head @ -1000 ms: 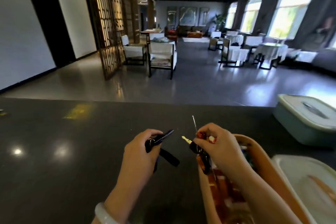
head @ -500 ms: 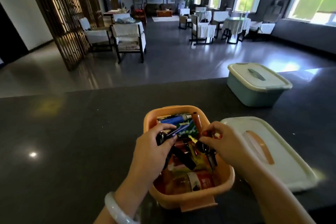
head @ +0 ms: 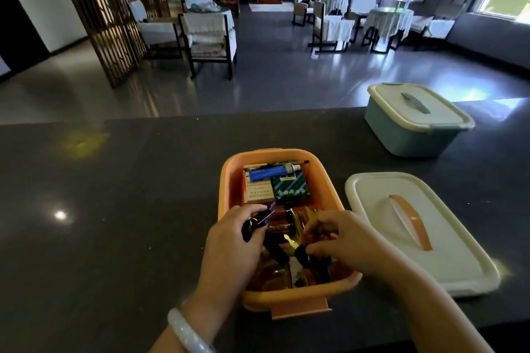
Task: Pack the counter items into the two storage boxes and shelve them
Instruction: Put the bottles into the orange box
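A: Both hands have dropped into the orange box [head: 282,295] since a second ago. The left hand [head: 232,246] pinches a dark key bundle [head: 249,229]; the right hand [head: 341,241] curls its fingers on another dark item.

B: Last loose items, probably. Its lid [head: 447,266] lies touching its right side, near the tabletop's front edge; the lidded green box [head: 413,135] sits by the far edge. Left tabletop [head: 100,238] offers room.

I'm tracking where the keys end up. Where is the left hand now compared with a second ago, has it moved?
Yes. The left hand, then over bare counter left of the orange box, now holds the dark key bunch inside its near end.
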Demonstrator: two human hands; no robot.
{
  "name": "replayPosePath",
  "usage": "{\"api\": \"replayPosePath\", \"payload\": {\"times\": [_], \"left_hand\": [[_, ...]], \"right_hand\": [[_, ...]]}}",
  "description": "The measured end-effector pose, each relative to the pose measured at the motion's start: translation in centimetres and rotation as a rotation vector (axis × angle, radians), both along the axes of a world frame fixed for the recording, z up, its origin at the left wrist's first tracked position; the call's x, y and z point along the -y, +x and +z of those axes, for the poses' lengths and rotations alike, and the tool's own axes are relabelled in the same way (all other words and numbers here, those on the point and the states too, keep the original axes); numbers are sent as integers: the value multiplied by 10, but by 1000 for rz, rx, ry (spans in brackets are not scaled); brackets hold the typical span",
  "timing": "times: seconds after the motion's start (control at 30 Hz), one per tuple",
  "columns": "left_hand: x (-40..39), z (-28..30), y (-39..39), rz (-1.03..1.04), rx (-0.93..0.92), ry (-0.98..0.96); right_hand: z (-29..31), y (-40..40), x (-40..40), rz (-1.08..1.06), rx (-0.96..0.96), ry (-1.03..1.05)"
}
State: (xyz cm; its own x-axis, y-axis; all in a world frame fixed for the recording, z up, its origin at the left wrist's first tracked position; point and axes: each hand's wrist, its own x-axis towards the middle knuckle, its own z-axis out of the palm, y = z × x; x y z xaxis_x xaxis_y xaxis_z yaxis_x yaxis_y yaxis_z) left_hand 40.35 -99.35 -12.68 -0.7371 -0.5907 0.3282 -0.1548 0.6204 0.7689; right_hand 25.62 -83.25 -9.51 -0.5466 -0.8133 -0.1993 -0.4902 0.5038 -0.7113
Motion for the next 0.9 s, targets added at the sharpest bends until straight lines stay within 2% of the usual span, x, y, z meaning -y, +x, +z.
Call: {"api": "replayPosePath", "payload": {"times": [0.17,0.43,0.73,0.8,0.9], "left_hand": [[-1,-3,2,14,-7,-26],[-3,-4,3,1,23,-20],[-1,-5,3,-15,-9,-50],[2,-4,3,-28,-1,-34],[6,0,5,-69,20,52]], "right_hand": [[8,-3,-5,110,35,60],[13,-3,-7,120,-90,116],[1,1,1,244,-208,228],[-1,0,3,209,-210,206],[-3,3,7,60,-154,44]]}}
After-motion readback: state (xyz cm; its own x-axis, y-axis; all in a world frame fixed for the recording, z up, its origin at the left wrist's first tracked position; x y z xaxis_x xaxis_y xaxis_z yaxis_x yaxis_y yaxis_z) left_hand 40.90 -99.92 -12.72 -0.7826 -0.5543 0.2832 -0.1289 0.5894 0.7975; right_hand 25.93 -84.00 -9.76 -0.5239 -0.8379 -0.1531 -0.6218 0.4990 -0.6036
